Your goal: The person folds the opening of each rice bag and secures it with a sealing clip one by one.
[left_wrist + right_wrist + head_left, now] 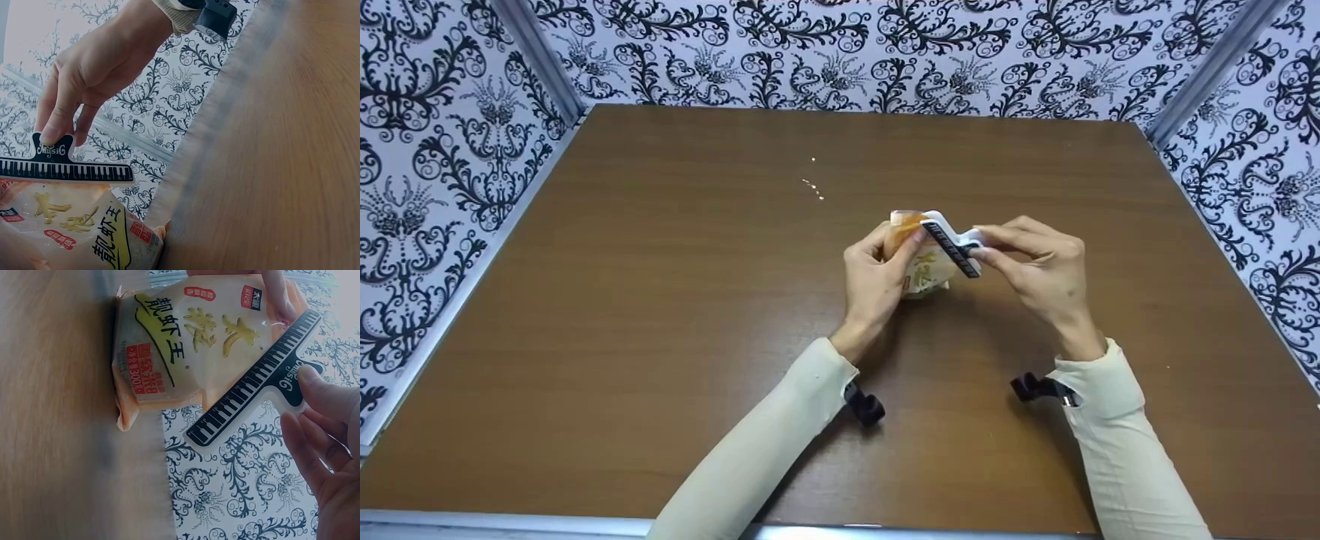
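Note:
My left hand (874,281) holds the upper part of an orange and clear snack bag (208,337) printed with Chinese characters. Between thumb and fingers, my right hand (1039,262) pinches the tab of a clip (259,374) with a black and white piano-key bar and the word "Music". The clip lies at a slant along the bag's top edge in the head view; whether its jaws grip the bag I cannot tell. In the left wrist view the bag (73,225) hangs beneath the clip's bar (67,170). My left fingers are mostly hidden behind the bag.
Beneath the hands is a brown wooden table (660,300), with a few small pale crumbs (814,187) beyond the bag. Patterned black and white panels (810,52) stand at the back and both sides. Dark camera mounts (866,405) sit at both wrists.

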`<action>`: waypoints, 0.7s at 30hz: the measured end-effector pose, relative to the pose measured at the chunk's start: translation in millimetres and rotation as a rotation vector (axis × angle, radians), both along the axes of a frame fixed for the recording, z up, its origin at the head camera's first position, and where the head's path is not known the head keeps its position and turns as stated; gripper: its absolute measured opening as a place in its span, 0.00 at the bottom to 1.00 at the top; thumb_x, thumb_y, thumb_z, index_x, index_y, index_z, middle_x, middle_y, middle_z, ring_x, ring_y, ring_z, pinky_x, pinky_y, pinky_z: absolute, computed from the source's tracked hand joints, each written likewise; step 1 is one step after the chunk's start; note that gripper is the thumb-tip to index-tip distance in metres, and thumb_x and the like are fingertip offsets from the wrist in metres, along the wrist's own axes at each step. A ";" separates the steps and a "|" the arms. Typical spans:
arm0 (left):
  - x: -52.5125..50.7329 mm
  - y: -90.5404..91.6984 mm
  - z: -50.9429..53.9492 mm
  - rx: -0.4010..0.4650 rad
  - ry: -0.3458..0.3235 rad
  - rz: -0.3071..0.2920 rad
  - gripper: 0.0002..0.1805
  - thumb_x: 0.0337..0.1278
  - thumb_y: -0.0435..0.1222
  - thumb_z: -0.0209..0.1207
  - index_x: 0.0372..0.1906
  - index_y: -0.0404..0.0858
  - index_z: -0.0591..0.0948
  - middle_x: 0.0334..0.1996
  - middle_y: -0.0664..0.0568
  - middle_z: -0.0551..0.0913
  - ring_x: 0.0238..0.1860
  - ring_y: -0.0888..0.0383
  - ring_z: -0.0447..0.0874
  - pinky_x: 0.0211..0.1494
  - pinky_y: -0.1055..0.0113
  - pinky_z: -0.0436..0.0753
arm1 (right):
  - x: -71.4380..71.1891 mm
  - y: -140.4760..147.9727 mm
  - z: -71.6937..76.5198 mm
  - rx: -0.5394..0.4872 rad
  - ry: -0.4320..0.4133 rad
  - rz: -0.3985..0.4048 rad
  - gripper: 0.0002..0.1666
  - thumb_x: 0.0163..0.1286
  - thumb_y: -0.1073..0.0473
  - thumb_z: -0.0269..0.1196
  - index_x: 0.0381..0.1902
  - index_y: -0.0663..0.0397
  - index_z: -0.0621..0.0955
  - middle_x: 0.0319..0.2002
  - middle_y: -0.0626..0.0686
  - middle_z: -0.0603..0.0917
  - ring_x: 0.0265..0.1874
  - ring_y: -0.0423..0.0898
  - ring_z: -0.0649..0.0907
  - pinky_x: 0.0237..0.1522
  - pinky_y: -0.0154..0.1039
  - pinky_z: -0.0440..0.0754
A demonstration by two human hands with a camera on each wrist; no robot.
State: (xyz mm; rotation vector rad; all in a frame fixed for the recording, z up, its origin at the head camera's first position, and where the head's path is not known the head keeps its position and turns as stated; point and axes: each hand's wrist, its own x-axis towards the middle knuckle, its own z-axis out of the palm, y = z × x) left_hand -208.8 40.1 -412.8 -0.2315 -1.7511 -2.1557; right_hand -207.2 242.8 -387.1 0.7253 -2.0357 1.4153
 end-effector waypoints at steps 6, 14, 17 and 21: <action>0.3 -0.3 -1.2 0.001 0.004 0.004 0.07 0.62 0.30 0.70 0.40 0.28 0.89 0.33 0.42 0.89 0.32 0.66 0.85 0.38 0.69 0.86 | 0.3 -1.2 0.0 0.002 0.004 -0.012 0.17 0.52 0.79 0.76 0.41 0.64 0.92 0.32 0.61 0.90 0.33 0.36 0.88 0.38 0.28 0.88; -0.9 -0.3 -1.1 -0.011 0.007 0.006 0.07 0.62 0.31 0.70 0.38 0.29 0.89 0.32 0.50 0.87 0.32 0.66 0.81 0.35 0.73 0.80 | -0.1 -1.6 0.8 0.006 0.029 -0.008 0.18 0.51 0.80 0.76 0.41 0.63 0.92 0.32 0.60 0.90 0.33 0.35 0.88 0.37 0.26 0.86; -0.6 -0.3 -0.9 -0.009 0.000 0.008 0.07 0.62 0.31 0.70 0.40 0.30 0.90 0.32 0.51 0.87 0.32 0.66 0.81 0.35 0.73 0.81 | 0.0 -1.9 0.9 0.008 0.032 -0.009 0.18 0.51 0.80 0.76 0.41 0.64 0.92 0.32 0.60 0.91 0.33 0.35 0.88 0.37 0.25 0.86; 0.3 -0.1 -0.8 -0.009 -0.003 0.010 0.08 0.62 0.31 0.70 0.42 0.31 0.90 0.34 0.48 0.89 0.33 0.66 0.83 0.36 0.72 0.82 | 0.2 -2.6 1.5 0.002 0.029 -0.007 0.18 0.51 0.80 0.76 0.41 0.64 0.91 0.32 0.61 0.90 0.33 0.35 0.88 0.37 0.26 0.87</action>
